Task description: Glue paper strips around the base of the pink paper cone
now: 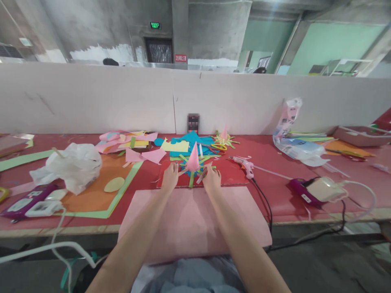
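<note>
A paper craft with a pink cone (193,158) standing upright on a blue base with green strips (192,179) radiating out lies between my two hands. My left hand (171,176) is at its left side, fingers pinched at the end of a strip. On the right side my right hand (211,177) is closed too, with a pale strip at its fingertips. Under the craft is a red board (235,175), and a large pink sheet (192,224) lies in front. A similar craft (225,136) with a pink cone stands behind, to the right.
Yellow-handled scissors (220,147) rest on blue paper behind the craft. A pink glue gun (246,166) with a black cord lies to the right. Purple power strips (305,191) sit on both sides. Paper scraps (143,154) and a white plastic bag (76,167) are at left.
</note>
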A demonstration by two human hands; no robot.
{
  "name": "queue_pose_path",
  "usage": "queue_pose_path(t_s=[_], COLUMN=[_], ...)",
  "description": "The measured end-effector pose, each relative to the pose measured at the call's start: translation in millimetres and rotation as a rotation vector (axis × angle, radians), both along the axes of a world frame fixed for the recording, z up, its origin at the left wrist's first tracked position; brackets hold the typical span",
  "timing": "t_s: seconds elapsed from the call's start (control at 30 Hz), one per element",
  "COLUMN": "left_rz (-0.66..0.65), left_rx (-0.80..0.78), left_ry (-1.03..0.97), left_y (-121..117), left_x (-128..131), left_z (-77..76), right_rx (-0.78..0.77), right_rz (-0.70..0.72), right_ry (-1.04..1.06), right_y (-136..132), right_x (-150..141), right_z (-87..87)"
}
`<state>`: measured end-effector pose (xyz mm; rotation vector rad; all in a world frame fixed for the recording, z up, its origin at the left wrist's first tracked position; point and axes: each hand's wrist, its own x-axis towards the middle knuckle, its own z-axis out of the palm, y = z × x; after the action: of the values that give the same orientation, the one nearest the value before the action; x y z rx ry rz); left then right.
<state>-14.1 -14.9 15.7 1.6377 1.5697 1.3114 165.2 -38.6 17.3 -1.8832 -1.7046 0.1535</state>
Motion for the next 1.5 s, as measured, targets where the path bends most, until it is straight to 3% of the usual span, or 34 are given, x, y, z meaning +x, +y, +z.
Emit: queue_pose_path(t_s=[0.23, 0.47, 0.63, 0.77, 0.87, 1.03, 1.17, 1.27, 1.37, 1.5], left_rz=[-0.061, -0.095, -0.107, -0.038, 0.018, 0.016, 0.015, 0.02, 0.012, 0.003], left_rx=[-0.046, -0.11, -0.064, 0.052, 0.077, 0.09, 0.09, 0.108, 0.124, 0.118], left_ry=[-0.119, -0.203, -0.135, -0.019, 0.017, 0.046, 0.077, 0.076, 0.077, 0.099], left_y=[3.9, 1.0, 1.0, -1.1, -3.6, -5.8, -6.1, -6.3, -6.5, -6.8], left_x=[1.8, 6.5, 8.2, 5.7, 3.3, 2.7, 3.5, 3.1, 2.6, 2.9], left_z=[-4.8, 0.5, 0.3, 4.1, 8.7, 10.9, 10.1, 9.8, 9.9, 10.2], right_rx=[0.013, 0.05, 0.334, 0.36, 0.39, 0.429, 0.364, 0.187, 0.024, -0.08], right_rz=[-0.046, -0.043, -0.016, 0.114, 0.094, -0.145, -0.03, -0.037, -0.051, 0.08], right_ry=[0.029, 0.145, 0.682, 1.166, 1.315, 1.198, 0.93, 0.874, 0.894, 1.081], right_y=[2.0, 4.7, 1.5, 2.5, 7.7, 14.9, 15.3, 20.4, 31.0, 39.7], right_x=[10.0, 13.8, 11.0, 5.1, 4.3, 9.6, 6.2, 4.7, 11.1, 25.4], right_z=[2.0, 2.2, 14.8, 21.1, 17.5, 6.3, -0.3, -2.4, -0.6, 3.0])
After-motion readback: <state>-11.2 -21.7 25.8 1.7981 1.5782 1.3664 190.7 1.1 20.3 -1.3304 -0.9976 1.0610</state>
